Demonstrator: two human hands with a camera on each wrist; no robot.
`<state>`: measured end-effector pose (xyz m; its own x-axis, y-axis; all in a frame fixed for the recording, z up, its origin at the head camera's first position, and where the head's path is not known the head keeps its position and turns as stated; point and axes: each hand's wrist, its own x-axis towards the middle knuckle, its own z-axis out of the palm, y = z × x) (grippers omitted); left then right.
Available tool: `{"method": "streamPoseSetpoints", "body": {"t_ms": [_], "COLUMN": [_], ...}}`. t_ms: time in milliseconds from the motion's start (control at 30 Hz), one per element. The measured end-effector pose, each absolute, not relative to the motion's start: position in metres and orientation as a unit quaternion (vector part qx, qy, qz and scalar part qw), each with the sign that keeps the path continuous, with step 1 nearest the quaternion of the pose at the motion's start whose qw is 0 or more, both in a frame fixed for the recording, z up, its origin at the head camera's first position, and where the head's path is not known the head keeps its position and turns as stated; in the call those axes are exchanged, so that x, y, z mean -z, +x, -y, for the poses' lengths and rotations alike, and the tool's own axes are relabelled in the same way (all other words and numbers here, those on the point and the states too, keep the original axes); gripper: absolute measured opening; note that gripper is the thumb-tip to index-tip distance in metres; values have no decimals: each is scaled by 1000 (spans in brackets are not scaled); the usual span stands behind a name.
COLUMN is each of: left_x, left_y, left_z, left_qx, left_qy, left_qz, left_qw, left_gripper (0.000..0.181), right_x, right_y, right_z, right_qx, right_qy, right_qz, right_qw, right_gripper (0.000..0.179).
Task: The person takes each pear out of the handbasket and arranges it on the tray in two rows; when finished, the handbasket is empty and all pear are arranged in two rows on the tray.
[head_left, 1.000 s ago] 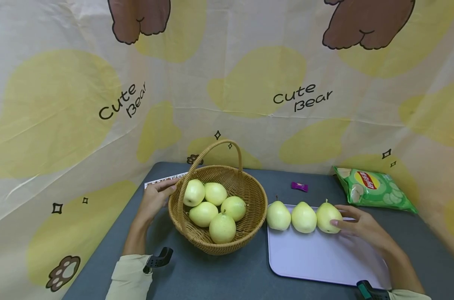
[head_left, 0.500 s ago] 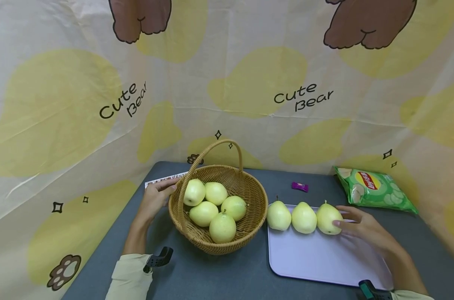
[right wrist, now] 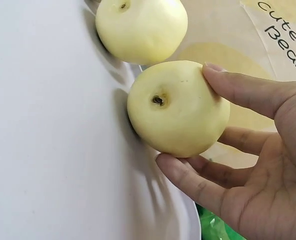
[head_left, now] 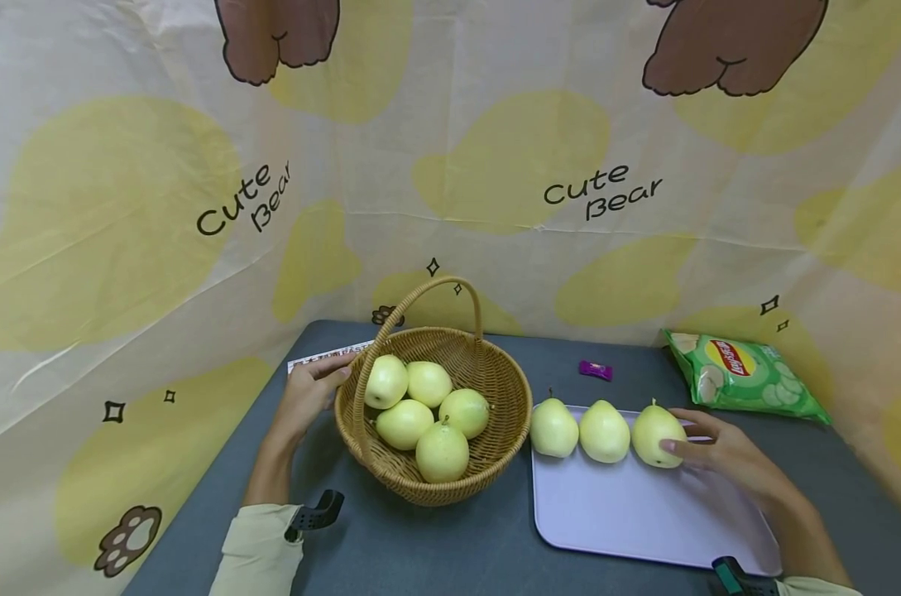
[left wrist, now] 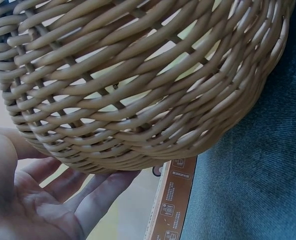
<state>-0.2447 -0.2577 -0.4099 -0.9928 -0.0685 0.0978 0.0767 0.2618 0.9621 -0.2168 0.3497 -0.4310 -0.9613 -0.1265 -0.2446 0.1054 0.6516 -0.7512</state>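
My right hand [head_left: 726,455] holds a pale yellow-green pear [head_left: 657,436] between thumb and fingers at the far edge of a lilac tray [head_left: 629,521]. In the right wrist view, the pear's [right wrist: 180,110] dark-centred blossom end faces the camera. Two more pears, a middle one [head_left: 604,432] and a left one [head_left: 553,429], stand in line beside it. My left hand [head_left: 309,397] touches the left side of a wicker basket [head_left: 428,495] with fairly straight fingers [left wrist: 100,200]; the fingertips are partly hidden by the weave. Several pears [head_left: 441,453] lie in the basket.
A small purple-wrapped sweet [head_left: 595,370] lies behind the tray. At the back right is a green chip bag [head_left: 748,377]. A printed strip [head_left: 323,357] lies behind the left hand. The basket's tall handle [head_left: 428,285] arches over its pears. Printed cloth surrounds the table.
The pear in my right hand has shifted slightly right, and a narrow gap now shows between it and the middle pear. My left hand and the basket have stayed in place.
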Motion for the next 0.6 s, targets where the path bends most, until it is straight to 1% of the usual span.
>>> {"method": "streamPoseSetpoints", "body": {"t_ms": [233, 600], "left_x": [410, 409], "left_y": [-244, -243], "left_z": [258, 257], "left_qx": [605, 612], "left_qy": [-5, -4], "left_qz": [794, 789], "left_qw": [61, 56], "left_gripper": [37, 39], "right_x": [432, 431], "right_y": [-216, -214], "right_z": [-347, -350], "right_qx": [424, 444], "right_qy": [-23, -23], "right_qz": [-895, -887], "right_qw": [133, 129], "right_gripper": [80, 78]}}
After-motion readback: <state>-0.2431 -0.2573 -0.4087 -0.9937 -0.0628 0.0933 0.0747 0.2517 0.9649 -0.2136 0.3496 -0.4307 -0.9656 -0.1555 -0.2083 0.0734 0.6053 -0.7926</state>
